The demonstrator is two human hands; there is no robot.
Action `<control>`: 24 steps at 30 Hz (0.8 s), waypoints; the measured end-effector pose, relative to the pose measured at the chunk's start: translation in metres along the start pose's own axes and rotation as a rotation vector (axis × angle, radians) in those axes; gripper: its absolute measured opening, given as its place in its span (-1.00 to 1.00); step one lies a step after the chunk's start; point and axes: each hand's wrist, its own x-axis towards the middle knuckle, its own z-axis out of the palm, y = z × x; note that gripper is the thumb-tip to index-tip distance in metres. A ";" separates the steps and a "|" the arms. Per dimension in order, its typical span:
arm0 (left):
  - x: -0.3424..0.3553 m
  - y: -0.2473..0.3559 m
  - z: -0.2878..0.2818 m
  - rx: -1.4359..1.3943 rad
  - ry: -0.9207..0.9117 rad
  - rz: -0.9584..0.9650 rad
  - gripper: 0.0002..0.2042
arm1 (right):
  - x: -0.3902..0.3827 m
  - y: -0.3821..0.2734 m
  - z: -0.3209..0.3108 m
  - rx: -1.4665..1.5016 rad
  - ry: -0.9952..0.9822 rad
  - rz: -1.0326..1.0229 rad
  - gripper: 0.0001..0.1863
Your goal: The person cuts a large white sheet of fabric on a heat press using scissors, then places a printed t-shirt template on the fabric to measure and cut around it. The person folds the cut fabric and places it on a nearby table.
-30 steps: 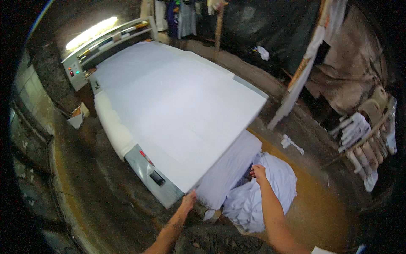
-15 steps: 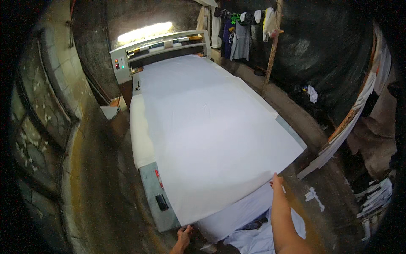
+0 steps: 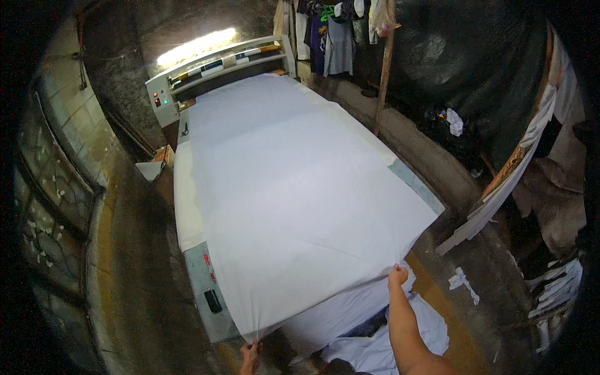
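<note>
A large white fabric sheet point(image 3: 294, 187) lies stretched along a long table, its far end reaching a roller machine point(image 3: 219, 65). My left hand point(image 3: 250, 356) pinches the sheet's near left corner, just past the table's end. Closed on the near edge farther right is my right hand point(image 3: 398, 274). Tension creases run from both grips into the cloth. Beneath the lifted edge, more white cloth point(image 3: 400, 337) hangs down and lies heaped below.
On the table's left margin are a black phone-like object point(image 3: 212, 301), a red pen-like item point(image 3: 208, 267) and scissors point(image 3: 185, 129). Clothes point(image 3: 337, 44) hang at the back. A wooden post point(image 3: 383, 81) stands right of the table, and white scraps point(image 3: 464, 284) lie on the floor.
Both hands now pull the sheet's near edge taut, and creases have formed at each grip. The wrinkles in the middle have smoothed out. The whole view has shifted slightly.
</note>
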 end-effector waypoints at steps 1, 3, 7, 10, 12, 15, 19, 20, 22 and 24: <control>0.000 -0.009 -0.002 0.062 -0.032 -0.029 -0.72 | -0.002 0.003 -0.008 -0.035 0.007 0.008 -0.60; 0.001 -0.025 -0.009 0.194 -0.093 -0.086 -0.69 | -0.005 0.008 -0.019 -0.059 -0.012 0.043 -0.61; -0.004 -0.051 -0.019 0.393 -0.125 -0.204 -0.54 | -0.002 0.044 -0.022 -0.095 -0.087 0.132 -0.63; -0.012 -0.067 -0.027 0.336 -0.255 -0.071 -0.49 | 0.011 0.089 -0.008 -0.195 -0.126 0.201 -0.63; -0.011 -0.070 -0.031 0.299 -0.338 0.017 -0.46 | 0.024 0.107 0.002 0.032 -0.103 0.071 -0.61; -0.001 -0.055 -0.030 0.271 -0.232 -0.109 -0.27 | 0.041 0.094 0.005 0.006 -0.049 -0.179 -0.46; 0.006 0.003 -0.012 0.068 0.006 -0.120 -0.08 | 0.049 0.011 -0.008 0.523 -0.472 0.378 -0.43; 0.002 0.018 -0.004 0.022 0.085 -0.177 -0.02 | 0.049 -0.010 -0.007 0.651 -0.513 0.430 -0.43; -0.013 0.047 0.007 -0.069 -0.097 -0.198 -0.25 | 0.048 -0.037 0.002 0.555 -0.625 0.500 -0.44; -0.028 0.072 0.019 -0.017 -0.110 -0.198 -0.58 | 0.045 -0.045 0.016 0.521 -0.630 0.460 -0.41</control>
